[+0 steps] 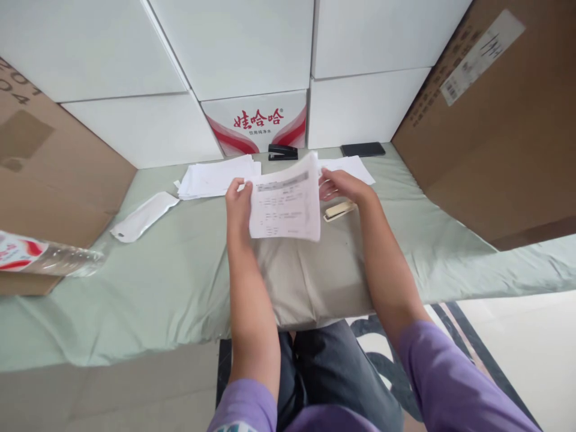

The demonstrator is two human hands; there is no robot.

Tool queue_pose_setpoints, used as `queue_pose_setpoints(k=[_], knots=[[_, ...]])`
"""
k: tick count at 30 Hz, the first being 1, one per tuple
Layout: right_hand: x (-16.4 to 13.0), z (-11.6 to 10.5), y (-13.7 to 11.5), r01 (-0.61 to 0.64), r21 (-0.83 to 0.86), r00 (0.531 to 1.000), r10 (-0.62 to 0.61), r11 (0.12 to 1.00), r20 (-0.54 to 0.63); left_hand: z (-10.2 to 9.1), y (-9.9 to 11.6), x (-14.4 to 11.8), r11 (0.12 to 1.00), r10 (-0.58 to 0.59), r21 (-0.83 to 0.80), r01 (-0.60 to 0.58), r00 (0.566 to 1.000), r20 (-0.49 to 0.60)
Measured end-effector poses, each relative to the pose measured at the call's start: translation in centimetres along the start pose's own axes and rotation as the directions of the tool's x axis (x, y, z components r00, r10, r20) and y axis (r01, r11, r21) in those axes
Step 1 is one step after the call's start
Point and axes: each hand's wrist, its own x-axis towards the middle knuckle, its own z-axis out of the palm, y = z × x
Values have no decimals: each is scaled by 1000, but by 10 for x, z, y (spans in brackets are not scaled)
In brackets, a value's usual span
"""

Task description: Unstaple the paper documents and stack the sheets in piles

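Observation:
A few printed sheets of paper [285, 207] are held up at a tilt over the middle of the table, their upper right corner bent upward. My left hand [237, 207] pinches them at the left edge. At their right edge is my right hand [339, 185], thumb and fingers apart; whether the fingertips touch the paper I cannot tell. Just below that hand lies a cream stapler [339, 210]. Behind the sheets sits a black stapler [283, 152]. More white papers [216, 177] are piled to the left, and other sheets [353, 168] lie behind my right hand.
White boxes [252, 48] form a wall at the back. Cardboard boxes stand at the left [58, 162] and right [490, 132]. A black phone [363, 149], a white packet [144, 217] and a water bottle [58, 258] are on the green-covered table [148, 294].

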Motion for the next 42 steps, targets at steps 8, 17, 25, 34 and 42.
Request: queue_pose_setpoints(k=[8, 17, 25, 34, 42], knots=[[-12, 13, -17, 92, -9, 987, -90, 996, 130, 10, -21, 13, 976, 209, 127, -175, 910, -357], [3, -30, 8, 190, 42, 847, -142, 981, -512, 37, -8, -8, 995, -80, 60, 82, 997, -22], [9, -81, 48, -87, 58, 637, 100, 995, -764, 43, -3, -20, 962, -224, 152, 228, 973, -48], [24, -68, 55, -99, 69, 644, 117, 993, -756, 43, -11, -17, 956, -247, 142, 256, 966, -82], [22, -72, 65, -210, -211, 625, -35, 955, -780, 43, -12, -16, 954, -254, 139, 265, 963, -91]])
